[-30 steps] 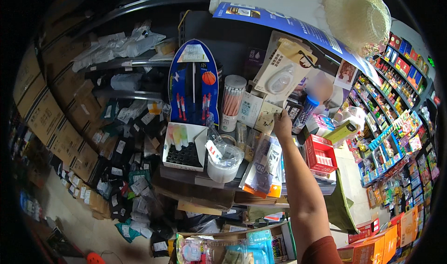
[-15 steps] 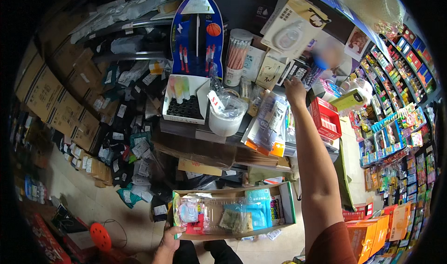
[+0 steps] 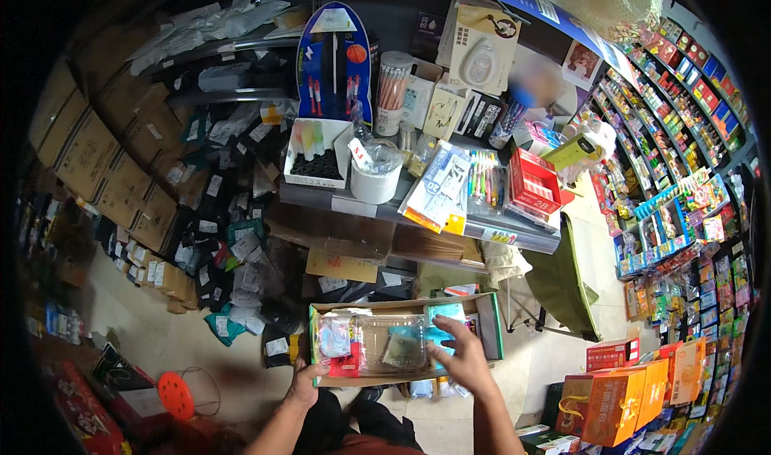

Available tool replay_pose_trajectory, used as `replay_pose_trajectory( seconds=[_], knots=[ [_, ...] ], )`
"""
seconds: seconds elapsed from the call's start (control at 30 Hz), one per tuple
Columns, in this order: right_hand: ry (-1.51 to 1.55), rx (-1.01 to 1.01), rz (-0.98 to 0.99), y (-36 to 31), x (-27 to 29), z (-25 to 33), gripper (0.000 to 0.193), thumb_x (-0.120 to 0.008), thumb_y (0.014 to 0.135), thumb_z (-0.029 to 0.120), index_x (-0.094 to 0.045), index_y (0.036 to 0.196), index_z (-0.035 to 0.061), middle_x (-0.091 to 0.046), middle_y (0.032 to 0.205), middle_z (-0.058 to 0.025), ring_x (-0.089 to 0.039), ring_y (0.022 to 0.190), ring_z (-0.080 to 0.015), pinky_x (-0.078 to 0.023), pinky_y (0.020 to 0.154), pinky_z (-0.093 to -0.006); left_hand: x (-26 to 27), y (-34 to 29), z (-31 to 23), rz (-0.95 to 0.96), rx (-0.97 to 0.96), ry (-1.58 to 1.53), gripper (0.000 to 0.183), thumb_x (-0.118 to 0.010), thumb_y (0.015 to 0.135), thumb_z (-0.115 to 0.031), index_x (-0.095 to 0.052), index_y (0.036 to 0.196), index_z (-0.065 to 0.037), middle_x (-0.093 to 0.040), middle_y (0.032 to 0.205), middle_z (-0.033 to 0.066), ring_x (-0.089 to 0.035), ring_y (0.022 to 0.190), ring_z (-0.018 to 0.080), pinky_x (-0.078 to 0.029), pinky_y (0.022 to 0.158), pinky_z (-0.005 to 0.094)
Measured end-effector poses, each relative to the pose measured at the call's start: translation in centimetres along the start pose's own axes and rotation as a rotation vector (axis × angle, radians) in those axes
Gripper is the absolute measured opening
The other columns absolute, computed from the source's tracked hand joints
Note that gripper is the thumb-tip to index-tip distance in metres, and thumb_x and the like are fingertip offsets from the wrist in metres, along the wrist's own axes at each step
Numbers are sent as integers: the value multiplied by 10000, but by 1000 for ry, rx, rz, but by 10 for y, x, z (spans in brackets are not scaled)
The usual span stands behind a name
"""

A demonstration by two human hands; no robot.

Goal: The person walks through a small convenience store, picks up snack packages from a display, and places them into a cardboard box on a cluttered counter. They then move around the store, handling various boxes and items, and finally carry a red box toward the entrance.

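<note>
A long, shallow cardboard box (image 3: pixel 488 325) with green edges is held level in front of my body. My left hand (image 3: pixel 305 381) grips its near left corner, thumb over the rim. Above the right part of the box is my right hand (image 3: pixel 466 359), its fingers spread and nothing held in them; whether the fingertips touch the contents I cannot tell. Inside the box lie a clear plastic container (image 3: pixel 371 341), a light-blue packet (image 3: pixel 444 311) partly covered by my fingers, a red packet (image 3: pixel 345 363) and a pale wrapped item (image 3: pixel 334 337).
Beyond the box, a shelf (image 3: pixel 385 208) carries a white tub (image 3: pixel 376 180), a pencil canister (image 3: pixel 393 93), a red box (image 3: pixel 533 183) and pen packs (image 3: pixel 483 180). A folded green chair (image 3: pixel 566 286) stands at right. Bagged parcels (image 3: pixel 245 250) and orange boxes (image 3: pixel 602 399) flank me.
My right hand has drawn back from the small dark box on the shelf and come down over the held box. My left hand keeps its grip. The view has shifted slightly.
</note>
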State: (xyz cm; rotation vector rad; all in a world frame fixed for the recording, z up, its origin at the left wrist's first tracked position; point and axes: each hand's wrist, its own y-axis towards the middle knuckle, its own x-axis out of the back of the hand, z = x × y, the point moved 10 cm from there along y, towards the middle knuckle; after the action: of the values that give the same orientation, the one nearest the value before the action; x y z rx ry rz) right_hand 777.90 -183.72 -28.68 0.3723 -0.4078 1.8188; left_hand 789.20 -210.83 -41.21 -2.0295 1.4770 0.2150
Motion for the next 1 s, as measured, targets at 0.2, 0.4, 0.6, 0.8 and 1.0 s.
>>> replay_pose_trajectory(
  seconds=[0.2,0.4,0.6,0.8,1.0],
  knots=[
    [-248,71,-338,-44,16,-11,310,-676,777,131,-609,1044,-11,-592,1106,-199,-572,1040,-346,-447,904,-394,6,-33,8,28,-27,-24,867,-606,627,-134,-282,1428,-68,-456,1327,79,-424,1225,207,-318,1035,324],
    [-69,230,-190,-62,-24,49,309,-666,766,4,-595,1066,7,-619,1026,-152,-610,958,-270,-491,831,-342,23,-67,0,2,-131,-12,868,-603,623,-147,-282,1425,-72,-450,1328,82,-432,1212,210,-319,1034,328],
    [-617,647,344,-91,-178,148,652,-726,721,341,-481,1275,100,-433,1307,-228,-440,1190,-394,-365,996,-457,27,-106,-18,78,-98,-62,897,-579,611,-175,-245,1440,-99,-418,1354,99,-424,1241,249,-343,1051,368],
    [-751,810,559,-130,-285,194,794,-695,704,421,-397,1313,8,-467,1241,-232,-475,1153,-372,-348,999,-458,113,-145,-28,6,-163,-165,979,-597,576,-201,-193,1462,-99,-373,1402,101,-375,1293,254,-320,1075,380],
    [-714,805,512,-148,-393,216,712,-704,686,332,-413,1239,-11,-571,1041,-209,-596,937,-359,-426,898,-439,199,-196,-82,-64,-263,-246,1038,-596,526,-87,-175,1475,-100,-366,1414,97,-361,1300,241,-296,1079,352]
  ],
)
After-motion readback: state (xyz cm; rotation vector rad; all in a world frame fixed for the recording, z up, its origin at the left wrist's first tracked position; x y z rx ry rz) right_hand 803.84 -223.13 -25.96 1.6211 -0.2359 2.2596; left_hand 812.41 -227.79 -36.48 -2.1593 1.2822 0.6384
